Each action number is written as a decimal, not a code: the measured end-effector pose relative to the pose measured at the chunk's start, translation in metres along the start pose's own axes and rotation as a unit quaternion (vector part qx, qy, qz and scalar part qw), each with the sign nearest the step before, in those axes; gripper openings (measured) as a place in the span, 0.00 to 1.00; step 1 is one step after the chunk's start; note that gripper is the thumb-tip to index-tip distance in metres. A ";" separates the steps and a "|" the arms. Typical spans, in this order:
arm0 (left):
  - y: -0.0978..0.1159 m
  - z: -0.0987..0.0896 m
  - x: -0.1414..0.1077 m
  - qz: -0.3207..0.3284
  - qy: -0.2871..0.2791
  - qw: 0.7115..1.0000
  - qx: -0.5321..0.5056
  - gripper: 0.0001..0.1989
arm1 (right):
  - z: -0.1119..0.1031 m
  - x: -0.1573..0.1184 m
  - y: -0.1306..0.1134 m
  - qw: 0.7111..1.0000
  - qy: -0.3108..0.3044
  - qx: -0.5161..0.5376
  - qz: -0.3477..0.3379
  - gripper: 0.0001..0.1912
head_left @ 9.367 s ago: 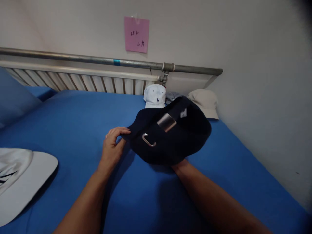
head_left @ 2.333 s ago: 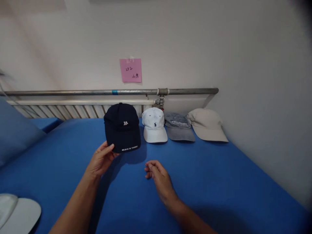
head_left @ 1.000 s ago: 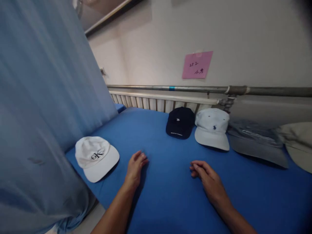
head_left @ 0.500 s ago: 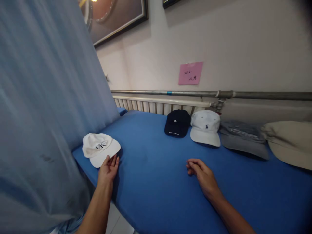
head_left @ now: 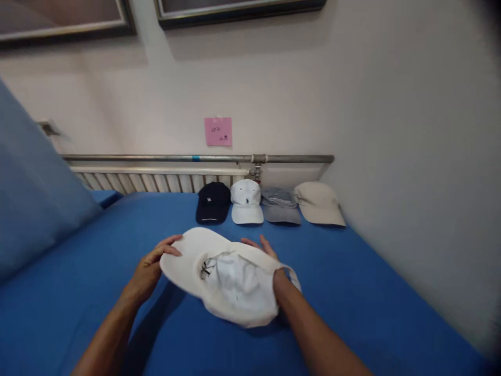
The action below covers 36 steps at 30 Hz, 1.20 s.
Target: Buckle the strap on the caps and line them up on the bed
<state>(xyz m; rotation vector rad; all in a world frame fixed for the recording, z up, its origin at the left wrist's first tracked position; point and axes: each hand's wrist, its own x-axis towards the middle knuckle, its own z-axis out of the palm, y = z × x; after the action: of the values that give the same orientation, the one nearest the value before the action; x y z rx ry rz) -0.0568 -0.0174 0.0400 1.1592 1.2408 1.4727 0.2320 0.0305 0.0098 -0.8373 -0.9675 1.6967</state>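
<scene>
Near the middle of the blue bed (head_left: 371,292), a white cap (head_left: 229,282) is held just above the sheet, its brim to the left and its crown to the right. The left hand (head_left: 151,266) is curled on the brim's edge, thumb on top, so that the flat stiff part is gripped. The right hand (head_left: 266,250) is set behind the crown, with only its fingertips seen past the far edge; how far it is closed cannot be told, though the cap seems to be borne by it. The cap is tipped so that its front panel with a dark logo is turned up toward the camera. At the far edge, against a rail (head_left: 156,157), four caps are lined side by side, brims toward the viewer: a navy cap (head_left: 212,202), a pale cap (head_left: 246,201), a grey cap (head_left: 279,204) and a beige cap (head_left: 319,203). A pink note (head_left: 218,131) is stuck on the wall above; its writing is too small to be read. A blue curtain (head_left: 35,209) is cut off at the left, and picture frames (head_left: 235,8) are cropped at the top
</scene>
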 end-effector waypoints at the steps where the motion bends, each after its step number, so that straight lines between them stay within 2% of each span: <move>1: 0.001 0.008 0.009 -0.009 0.011 1.000 -0.012 0.11 | -0.001 -0.001 -0.002 1.000 -0.010 0.018 0.022 0.25; 5: -0.005 0.040 0.036 -0.071 0.092 0.989 -0.095 0.16 | 0.003 -0.004 0.004 0.992 -0.048 0.081 0.080 0.16; 7: -0.014 0.050 0.045 -0.100 0.105 0.984 -0.102 0.18 | 0.006 -0.004 0.010 0.993 -0.043 0.057 0.094 0.18; 10: -0.031 0.054 0.049 -0.119 0.114 0.982 -0.087 0.19 | 0.006 -0.001 0.016 0.994 -0.014 0.004 0.112 0.22; 13: -0.043 0.049 0.046 -0.124 0.140 0.981 -0.056 0.18 | 0.005 0.006 0.017 0.995 0.050 -0.003 0.088 0.20; 15: -0.043 0.044 0.041 -0.092 0.175 0.980 -0.030 0.15 | 0.005 0.010 0.015 0.993 0.090 0.010 0.071 0.18; 17: -0.037 0.042 0.033 -0.007 0.189 0.982 0.009 0.12 | 0.007 0.013 0.013 0.991 0.116 0.013 0.070 0.17; 19: -0.025 0.046 0.023 0.083 0.138 0.985 0.053 0.13 | 0.009 0.014 0.013 0.989 0.130 0.014 0.073 0.16; 22: -0.008 0.057 0.008 0.112 0.005 0.992 0.055 0.11 | 0.011 0.014 0.014 0.988 0.141 0.022 0.062 0.16; 24: -0.001 0.063 0.002 0.134 -0.097 0.980 0.114 0.10 | 0.012 0.014 0.016 0.986 0.154 0.025 0.056 0.16; 26: 0.002 0.064 -0.001 0.143 -0.161 0.961 0.173 0.11 | 0.011 0.014 0.016 0.983 0.173 0.023 0.054 0.16; 31: 0.008 0.054 0.001 0.079 -0.239 0.941 0.227 0.14 | 0.009 0.014 0.011 0.976 0.212 0.003 0.050 0.16; 34: 0.012 0.051 0.002 0.015 -0.288 0.932 0.220 0.10 | 0.009 0.013 0.008 0.977 0.209 -0.007 0.043 0.16; 36: 0.012 0.050 0.002 -0.017 -0.293 0.936 0.195 0.07 | 0.009 0.011 0.008 0.978 0.202 -0.010 0.041 0.16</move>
<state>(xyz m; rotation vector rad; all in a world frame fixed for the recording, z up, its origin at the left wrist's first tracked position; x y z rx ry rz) -0.0083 -0.0076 0.0553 1.6775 1.1328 0.7656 0.2178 0.0372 0.0057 -1.1945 -0.6778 1.5054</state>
